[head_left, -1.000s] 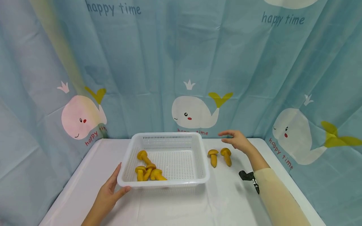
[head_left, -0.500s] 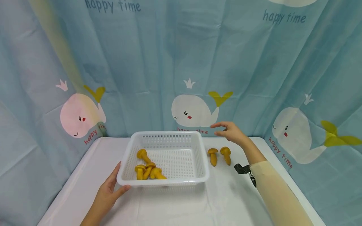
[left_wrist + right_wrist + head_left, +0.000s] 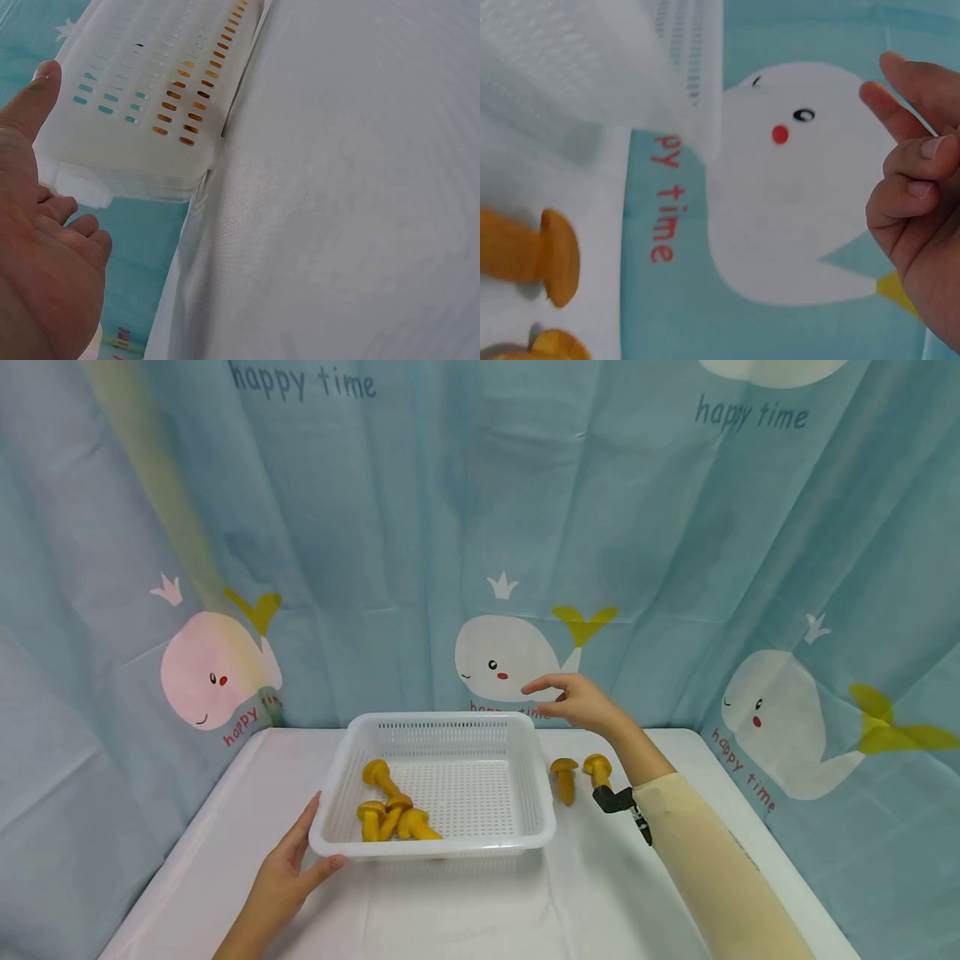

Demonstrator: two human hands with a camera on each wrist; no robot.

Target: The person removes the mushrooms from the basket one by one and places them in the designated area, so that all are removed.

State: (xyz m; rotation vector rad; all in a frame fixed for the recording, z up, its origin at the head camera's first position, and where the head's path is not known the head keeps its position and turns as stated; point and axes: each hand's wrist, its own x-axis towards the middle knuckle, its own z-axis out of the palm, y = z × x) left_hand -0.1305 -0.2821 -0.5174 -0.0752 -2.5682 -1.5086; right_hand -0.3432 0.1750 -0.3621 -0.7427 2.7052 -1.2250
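Observation:
A white plastic basket stands mid-table with several yellow-brown toy mushrooms grouped at its near left. At the basket's near left corner rests my left hand, fingers along the side and thumb by the front rim; the left wrist view shows this hand beside the slotted wall. My right hand is raised behind the basket's far right corner. In the right wrist view, thumb and forefinger of this hand are apart with nothing between them, the other fingers loosely bent. Right of the basket lie two mushrooms, one nearer it, the other partly behind a wrist device.
The white-covered table carries the basket and mushrooms. A blue curtain with whale prints hangs along the back and both sides. A black wrist device sits by the right sleeve.
My right hand has moved left and somewhat up, from above the loose mushrooms toward the basket's far right corner. My left hand, the basket and the mushrooms have stayed in place.

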